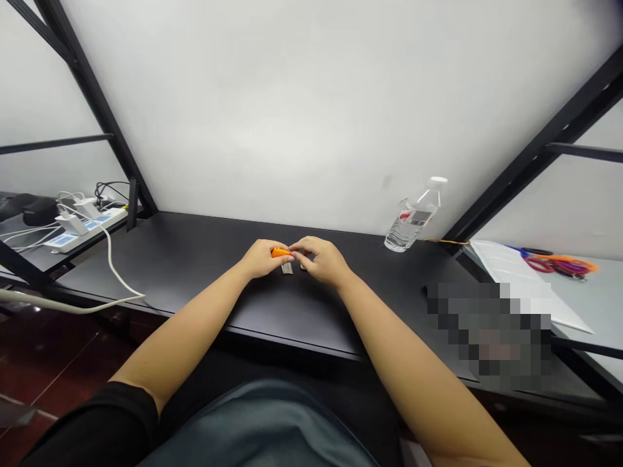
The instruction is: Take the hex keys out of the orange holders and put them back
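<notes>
My left hand (261,259) is closed around a small orange object (280,252) with paler yellow marks on it. Its exact kind cannot be made out. My right hand (324,261) comes in from the other side, thumb and fingers pinched together at the object's right end. Whether something small sits between those fingertips is too fine to see. Below the orange object, a short greyish strip (287,268) lies on the black table (195,259). Another small pale thing (302,266) shows partly beside my right thumb, mostly hidden by the hand.
A clear water bottle (413,217) stands at the back right against the white wall. Left are a power strip (87,230) with chargers and a white cable (114,266) crossing the table. A blurred-out dark item (487,331) lies right, near white paper (516,272) and coloured cords (559,264).
</notes>
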`<action>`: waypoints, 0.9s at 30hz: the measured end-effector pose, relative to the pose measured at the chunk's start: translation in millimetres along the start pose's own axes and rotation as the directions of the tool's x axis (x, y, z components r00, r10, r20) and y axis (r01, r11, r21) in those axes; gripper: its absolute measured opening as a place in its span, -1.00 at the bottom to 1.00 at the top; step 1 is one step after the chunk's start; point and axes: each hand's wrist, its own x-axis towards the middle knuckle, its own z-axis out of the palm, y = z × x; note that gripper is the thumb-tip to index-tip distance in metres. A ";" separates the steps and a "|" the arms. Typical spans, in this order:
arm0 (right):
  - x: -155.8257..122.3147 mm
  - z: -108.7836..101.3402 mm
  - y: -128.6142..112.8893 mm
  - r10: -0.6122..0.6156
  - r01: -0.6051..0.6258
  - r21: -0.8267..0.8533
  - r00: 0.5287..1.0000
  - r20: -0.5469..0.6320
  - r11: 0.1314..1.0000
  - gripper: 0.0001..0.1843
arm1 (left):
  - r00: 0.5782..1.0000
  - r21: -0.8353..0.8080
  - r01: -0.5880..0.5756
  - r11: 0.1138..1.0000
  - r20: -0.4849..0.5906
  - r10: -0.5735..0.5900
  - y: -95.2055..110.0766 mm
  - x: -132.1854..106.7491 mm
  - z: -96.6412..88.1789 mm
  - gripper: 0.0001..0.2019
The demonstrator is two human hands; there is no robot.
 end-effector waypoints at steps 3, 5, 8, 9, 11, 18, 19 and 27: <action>0.0 -1.3 0.4 0.025 -0.024 -0.031 0.999 0.028 0.999 -0.85 | 1.000 -0.006 0.016 1.000 -0.004 -0.016 -1.2 0.5 0.1 -0.72; -0.3 -1.0 0.1 0.040 -0.037 -0.050 0.996 0.073 0.998 -0.88 | 1.000 0.013 0.021 1.000 -0.014 -0.021 -2.0 0.6 1.2 -0.71; -0.4 1.0 -1.2 0.098 -0.087 -0.092 0.988 0.119 0.992 -0.92 | 1.000 0.044 0.026 0.999 -0.014 -0.025 -1.4 0.5 4.6 -0.71; -0.2 1.4 -1.3 0.126 -0.113 -0.108 0.985 0.121 0.988 -0.93 | 1.000 0.048 0.028 0.998 -0.010 -0.027 -0.6 0.3 5.8 -0.70; 0.2 0.3 0.4 0.167 -0.153 -0.117 0.979 0.120 0.981 -0.92 | 0.999 0.053 0.034 0.998 -0.002 -0.034 1.0 0.2 7.9 -0.70; -8.8 -28.4 42.3 0.292 -0.282 -0.078 0.934 0.208 0.956 -0.57 | 0.998 0.033 0.056 0.998 -0.023 -0.056 1.6 -0.4 4.5 -0.79; -11.1 -32.3 49.6 0.345 -0.328 -0.107 0.906 0.244 0.939 -0.51 | 0.998 0.028 0.062 0.998 -0.027 -0.061 1.4 -0.5 3.4 -0.79; -17.1 -42.4 59.3 0.434 -0.409 -0.159 0.770 0.468 0.899 -0.64 | 0.998 0.055 0.056 0.997 0.005 -0.057 0.7 -0.9 1.0 -0.77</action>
